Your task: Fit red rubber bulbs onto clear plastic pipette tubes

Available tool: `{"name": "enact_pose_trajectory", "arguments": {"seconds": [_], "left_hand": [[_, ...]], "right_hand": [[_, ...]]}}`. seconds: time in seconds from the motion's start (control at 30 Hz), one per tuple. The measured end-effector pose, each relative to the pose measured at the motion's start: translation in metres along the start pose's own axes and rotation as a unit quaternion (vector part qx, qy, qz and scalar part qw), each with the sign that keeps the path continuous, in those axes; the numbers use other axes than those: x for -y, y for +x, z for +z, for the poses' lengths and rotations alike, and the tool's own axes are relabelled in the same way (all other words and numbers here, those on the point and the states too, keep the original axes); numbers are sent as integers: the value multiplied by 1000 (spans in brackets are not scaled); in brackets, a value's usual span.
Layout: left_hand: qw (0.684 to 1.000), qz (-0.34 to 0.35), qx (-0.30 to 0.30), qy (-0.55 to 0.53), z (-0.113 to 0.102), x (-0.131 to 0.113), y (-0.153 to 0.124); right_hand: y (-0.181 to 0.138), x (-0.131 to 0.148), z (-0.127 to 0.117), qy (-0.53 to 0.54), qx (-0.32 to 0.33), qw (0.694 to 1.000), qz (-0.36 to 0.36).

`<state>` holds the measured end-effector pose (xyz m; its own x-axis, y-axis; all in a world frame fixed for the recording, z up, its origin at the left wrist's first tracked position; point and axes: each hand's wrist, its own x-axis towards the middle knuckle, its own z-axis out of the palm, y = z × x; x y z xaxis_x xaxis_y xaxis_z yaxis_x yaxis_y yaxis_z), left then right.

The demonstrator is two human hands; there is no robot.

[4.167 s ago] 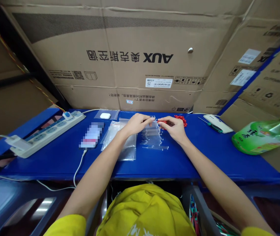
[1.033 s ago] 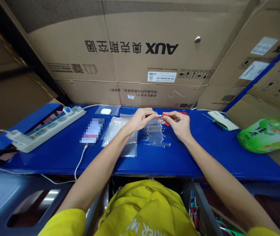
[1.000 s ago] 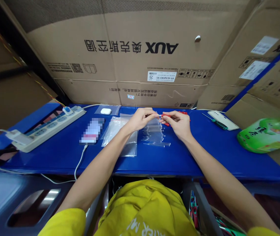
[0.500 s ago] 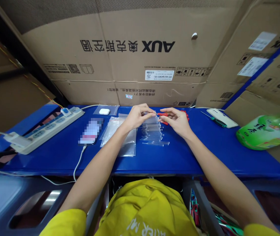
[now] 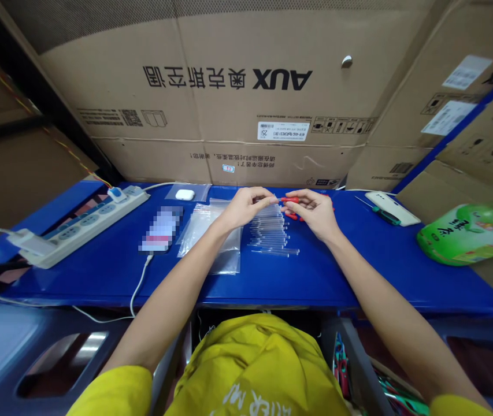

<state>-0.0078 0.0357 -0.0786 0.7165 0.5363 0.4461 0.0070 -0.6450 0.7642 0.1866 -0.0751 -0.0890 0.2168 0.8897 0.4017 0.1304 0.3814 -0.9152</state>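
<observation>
My left hand is closed in a pinch, its thumb and fingertips meeting just left of a small red handle-like piece. What lies in that pinch is too small to make out. My right hand grips the red piece between thumb and fingers, its left end close to the left fingertips. Below both hands, a row of thin clear plastic tubes lies on the blue tabletop. More red pieces lie partly hidden behind my right hand. Clear plastic bags are stacked under and beside my left forearm.
To the left are a phone with a cable, a white earbud case and a power strip. A screwdriver, a white object and a green bottle lie right. A large cardboard box stands behind.
My hands stay together over the tubes with only slight finger movement. The red piece remains in my right hand, its end near my left fingertips. The view has shifted slightly.
</observation>
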Motion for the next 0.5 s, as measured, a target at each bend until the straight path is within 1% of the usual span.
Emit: {"name": "enact_pose_trajectory", "arguments": {"seconds": [0.1, 0.37, 0.5], "left_hand": [[1000, 6, -10, 0, 0, 0, 0], [999, 30, -3, -23, -2, -1, 0], [999, 26, 2, -32, -1, -4, -1]], "right_hand": [[0, 1, 1, 7, 2, 1000, 13], [-2, 0, 6, 11, -20, 1000, 7], [-3, -2, 7, 15, -22, 1000, 7]]}}
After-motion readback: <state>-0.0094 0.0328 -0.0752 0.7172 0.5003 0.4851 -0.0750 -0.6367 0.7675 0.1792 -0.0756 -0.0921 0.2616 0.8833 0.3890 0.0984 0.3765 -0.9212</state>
